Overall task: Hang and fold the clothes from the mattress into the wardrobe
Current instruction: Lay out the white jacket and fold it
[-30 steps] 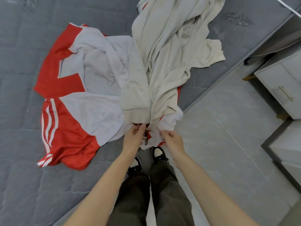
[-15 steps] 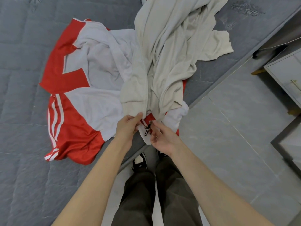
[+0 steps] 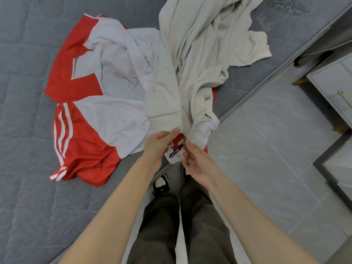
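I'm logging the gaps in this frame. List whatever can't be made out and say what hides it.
Head view only:
1. Upper part of the beige garment: cut off by the top edge.
2. Right side of the red and white jacket: hidden under the beige garment.
3. Print on the black tag between the left hand and right hand: too small to read.
4. The cabinet: cut off by the right edge.
5. The wardrobe: outside the frame.
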`<state>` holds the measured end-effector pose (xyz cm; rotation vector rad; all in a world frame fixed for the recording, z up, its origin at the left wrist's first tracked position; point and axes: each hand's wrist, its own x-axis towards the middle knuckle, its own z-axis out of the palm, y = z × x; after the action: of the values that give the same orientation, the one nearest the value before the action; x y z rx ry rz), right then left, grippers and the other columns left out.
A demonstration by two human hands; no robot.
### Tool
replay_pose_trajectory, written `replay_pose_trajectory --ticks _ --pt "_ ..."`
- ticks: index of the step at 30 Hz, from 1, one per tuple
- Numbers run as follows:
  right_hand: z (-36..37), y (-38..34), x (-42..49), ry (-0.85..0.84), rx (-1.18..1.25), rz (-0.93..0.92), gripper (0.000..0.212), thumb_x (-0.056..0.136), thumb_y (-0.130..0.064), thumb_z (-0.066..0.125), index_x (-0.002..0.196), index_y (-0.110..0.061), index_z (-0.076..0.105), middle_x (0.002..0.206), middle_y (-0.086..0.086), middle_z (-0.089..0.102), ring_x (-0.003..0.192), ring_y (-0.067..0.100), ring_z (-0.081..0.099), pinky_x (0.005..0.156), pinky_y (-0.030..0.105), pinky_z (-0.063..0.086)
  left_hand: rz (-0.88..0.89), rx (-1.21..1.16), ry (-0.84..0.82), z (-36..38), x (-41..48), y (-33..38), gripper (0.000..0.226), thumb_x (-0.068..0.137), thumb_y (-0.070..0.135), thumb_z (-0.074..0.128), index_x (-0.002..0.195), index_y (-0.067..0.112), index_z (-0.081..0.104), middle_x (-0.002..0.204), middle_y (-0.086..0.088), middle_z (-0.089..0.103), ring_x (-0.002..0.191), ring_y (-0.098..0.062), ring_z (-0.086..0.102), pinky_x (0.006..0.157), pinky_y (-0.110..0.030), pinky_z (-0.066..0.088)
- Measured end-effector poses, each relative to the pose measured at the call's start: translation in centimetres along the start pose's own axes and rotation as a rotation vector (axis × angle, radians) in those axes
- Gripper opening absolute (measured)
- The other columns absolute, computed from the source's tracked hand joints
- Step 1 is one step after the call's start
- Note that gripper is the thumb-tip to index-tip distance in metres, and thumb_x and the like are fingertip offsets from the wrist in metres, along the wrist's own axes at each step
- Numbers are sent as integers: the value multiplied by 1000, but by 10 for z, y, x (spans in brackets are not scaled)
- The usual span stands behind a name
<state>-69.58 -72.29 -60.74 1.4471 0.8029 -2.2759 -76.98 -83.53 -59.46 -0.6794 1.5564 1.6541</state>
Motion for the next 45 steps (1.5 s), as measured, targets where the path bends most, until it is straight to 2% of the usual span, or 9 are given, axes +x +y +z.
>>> replay_pose_trajectory --ticks 4,8,13,20,24,30,35,38,45 --pt "3 2 -3 -62 -102 -48 10 89 -21 65 80 -21 68 69 -8 62 59 0 55 65 16 42 -18 57 -5 1 -3 -1 22 80 30 76 77 10 68 63 4 66 50 0 57 46 -13 42" --pt "5 -2 -2 -73 -124 -58 9 90 -23 64 83 -20 69 68 -8 63 60 1 55 68 17 42 -31 44 -34 -2 -5 -3 23 82 31 74 84 8 70 74 -2 69 65 -9 62 61 -22 49" --pt "2 -1 -2 -34 -98 -61 7 89 -23 66 85 -18 68 69 -7 65 62 2 56 63 15 45 -26 30 -24 -5 -7 -3 17 84 28 72 79 12 68 57 11 64 47 2 55 46 -13 43" --pt "8 -3 -1 -54 -105 -47 7 87 -25 67 83 -21 71 77 -7 66 62 1 53 70 17 42 0 42 29 -4 -9 -5 17 84 26 72 80 10 70 57 11 66 45 4 54 46 -12 43" --pt "11 -3 0 -27 -82 -56 6 88 -22 67 86 -20 72 83 -4 63 63 3 47 65 14 43 61 138 77 -7 -9 -7 17 84 25 72 75 11 69 50 16 62 42 8 52 44 -7 39" --pt "19 -4 2 56 -78 -81 10 87 -14 68 77 -17 70 74 -4 64 54 2 47 57 13 44 202 265 109 -9 -8 -8 16 86 19 71 76 7 72 70 0 68 57 4 58 56 -11 46" --pt "20 -3 -1 82 -78 -106 7 88 -9 67 83 -14 69 69 -6 65 51 1 47 53 12 42 312 437 100 -13 -10 -9 33 89 17 68 65 -6 66 54 0 58 51 -1 45 51 -15 36" --pt "19 -5 -1 79 -103 -106 7 88 -8 66 84 -13 68 67 -7 63 53 2 44 55 13 39 392 517 134 -10 -12 -12 37 91 19 64 69 -11 63 58 -16 56 56 -12 42 55 -26 34" --pt "14 -4 1 111 -116 -27 4 87 -13 69 91 -14 66 79 -4 62 60 5 43 62 15 41 380 618 157 -7 -9 -17 44 92 22 63 65 -12 56 53 -6 42 50 -9 31 48 -20 25"
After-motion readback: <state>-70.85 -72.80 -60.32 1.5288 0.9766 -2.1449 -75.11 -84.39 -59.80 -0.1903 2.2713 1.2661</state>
